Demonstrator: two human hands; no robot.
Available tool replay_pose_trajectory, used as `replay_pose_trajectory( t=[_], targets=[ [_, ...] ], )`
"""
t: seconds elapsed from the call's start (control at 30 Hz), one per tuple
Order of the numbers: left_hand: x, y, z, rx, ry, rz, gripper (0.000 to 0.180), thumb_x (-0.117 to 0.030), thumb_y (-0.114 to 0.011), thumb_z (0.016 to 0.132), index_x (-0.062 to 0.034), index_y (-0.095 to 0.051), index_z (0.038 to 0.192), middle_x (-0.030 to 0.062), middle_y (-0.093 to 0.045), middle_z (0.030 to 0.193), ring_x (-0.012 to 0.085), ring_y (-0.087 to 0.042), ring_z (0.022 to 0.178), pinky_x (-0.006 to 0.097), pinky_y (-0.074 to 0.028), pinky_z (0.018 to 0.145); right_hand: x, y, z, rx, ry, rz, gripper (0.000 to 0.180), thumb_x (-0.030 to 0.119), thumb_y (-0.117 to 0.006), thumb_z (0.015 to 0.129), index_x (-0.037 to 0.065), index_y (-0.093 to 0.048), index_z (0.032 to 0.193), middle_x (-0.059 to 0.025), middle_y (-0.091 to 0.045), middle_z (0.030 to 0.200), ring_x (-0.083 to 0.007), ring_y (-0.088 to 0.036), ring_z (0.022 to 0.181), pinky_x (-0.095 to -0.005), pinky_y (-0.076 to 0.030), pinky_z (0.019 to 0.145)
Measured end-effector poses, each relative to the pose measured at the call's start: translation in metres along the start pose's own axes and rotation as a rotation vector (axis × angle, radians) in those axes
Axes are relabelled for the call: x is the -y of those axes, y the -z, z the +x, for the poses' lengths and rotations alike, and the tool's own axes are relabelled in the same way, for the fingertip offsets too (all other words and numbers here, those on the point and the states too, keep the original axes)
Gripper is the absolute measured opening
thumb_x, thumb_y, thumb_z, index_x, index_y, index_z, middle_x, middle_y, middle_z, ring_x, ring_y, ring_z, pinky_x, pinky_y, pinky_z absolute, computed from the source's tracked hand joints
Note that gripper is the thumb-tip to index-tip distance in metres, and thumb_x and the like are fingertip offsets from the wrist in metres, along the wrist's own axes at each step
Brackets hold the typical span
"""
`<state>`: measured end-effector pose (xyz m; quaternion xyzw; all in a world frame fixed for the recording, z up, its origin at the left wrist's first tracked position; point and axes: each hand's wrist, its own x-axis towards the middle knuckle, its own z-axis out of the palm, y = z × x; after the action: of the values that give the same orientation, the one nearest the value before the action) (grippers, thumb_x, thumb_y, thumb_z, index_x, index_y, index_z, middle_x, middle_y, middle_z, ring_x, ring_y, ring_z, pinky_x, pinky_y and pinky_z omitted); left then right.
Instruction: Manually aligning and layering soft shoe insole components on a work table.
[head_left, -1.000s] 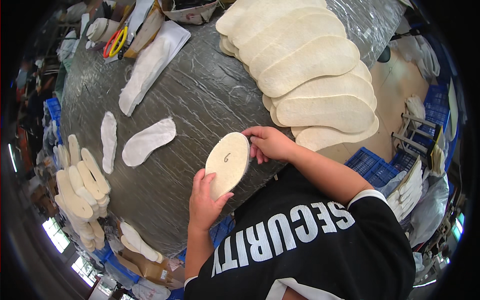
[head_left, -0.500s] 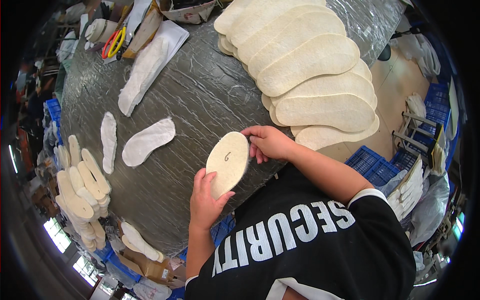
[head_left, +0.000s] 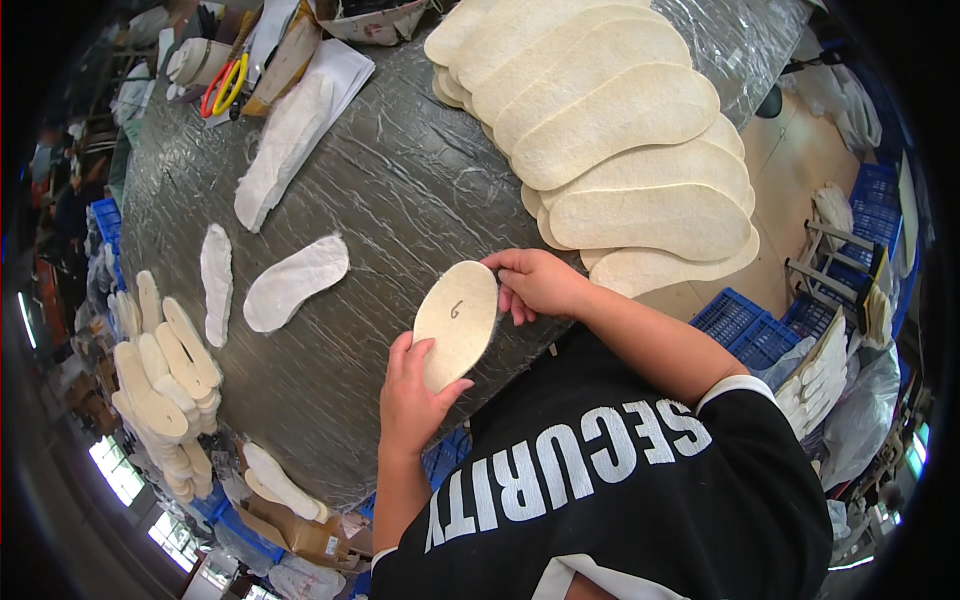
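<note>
A cream felt insole [head_left: 462, 335] with a dark handwritten mark is held up over the near part of the table. My left hand [head_left: 412, 392] grips its lower end, thumb on one side and fingers on the other. My right hand [head_left: 540, 284] pinches the insole's upper right edge between thumb and forefinger, the other fingers curled below. A white fluffy insole [head_left: 297, 283] lies flat to the left, and a narrower white fluffy piece [head_left: 216, 285] rests beyond it. Beyond my right hand spreads an overlapping pile of cream insoles [head_left: 640, 215].
The table [head_left: 400, 180] has a dark, wrinkled plastic cover. At its far left are scissors [head_left: 232, 85] with red and yellow handles and a fluffy white stack [head_left: 285, 150] on paper. More insoles [head_left: 150, 395] are heaped at the left edge. Blue crates [head_left: 742, 328] stand on the floor at right.
Both hands keep the same grip on the insole, which has tilted very slightly. Everything on the table looks unmoved apart from a small shift of the view.
</note>
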<state>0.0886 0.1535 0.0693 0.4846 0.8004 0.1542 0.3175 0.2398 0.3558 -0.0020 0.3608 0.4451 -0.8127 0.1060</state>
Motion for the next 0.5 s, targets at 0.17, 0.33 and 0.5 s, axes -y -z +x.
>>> replay_pose_trajectory(
  t=[0.17,0.33,0.5],
  targets=[
    [-0.0004,0.0001,0.0005,0.017,0.016,-0.020,0.073,-0.040,-0.082,0.066,-0.0002,-0.051,0.118,0.0211,-0.048,0.128,0.0395,-0.054,0.112,0.042,-0.047,0.093,0.0002,0.0004,0.0000,0.005,0.002,-0.005,0.036,0.009,-0.035,0.099,0.001,-0.051,0.131,-0.0080,-0.061,0.075,-0.0143,-0.060,0.054,-0.0268,-0.048,0.047],
    [0.0002,0.0007,0.0009,0.035,0.024,-0.038,0.074,-0.046,-0.079,0.069,0.0005,-0.052,0.120,0.0212,-0.048,0.128,0.0389,-0.054,0.112,0.042,-0.046,0.094,-0.0012,0.0008,0.0011,0.011,0.003,-0.002,0.037,0.009,-0.035,0.099,0.000,-0.050,0.132,-0.0080,-0.061,0.075,-0.0144,-0.060,0.053,-0.0268,-0.048,0.047],
    [-0.0003,-0.0004,0.0012,0.024,0.015,-0.011,0.071,-0.041,-0.081,0.068,0.0002,-0.053,0.119,0.0216,-0.049,0.128,0.0391,-0.055,0.111,0.041,-0.047,0.093,-0.0025,0.0008,0.0015,0.013,0.012,-0.012,0.038,0.009,-0.035,0.099,0.000,-0.050,0.132,-0.0081,-0.061,0.075,-0.0144,-0.060,0.053,-0.0267,-0.048,0.047]
  ],
)
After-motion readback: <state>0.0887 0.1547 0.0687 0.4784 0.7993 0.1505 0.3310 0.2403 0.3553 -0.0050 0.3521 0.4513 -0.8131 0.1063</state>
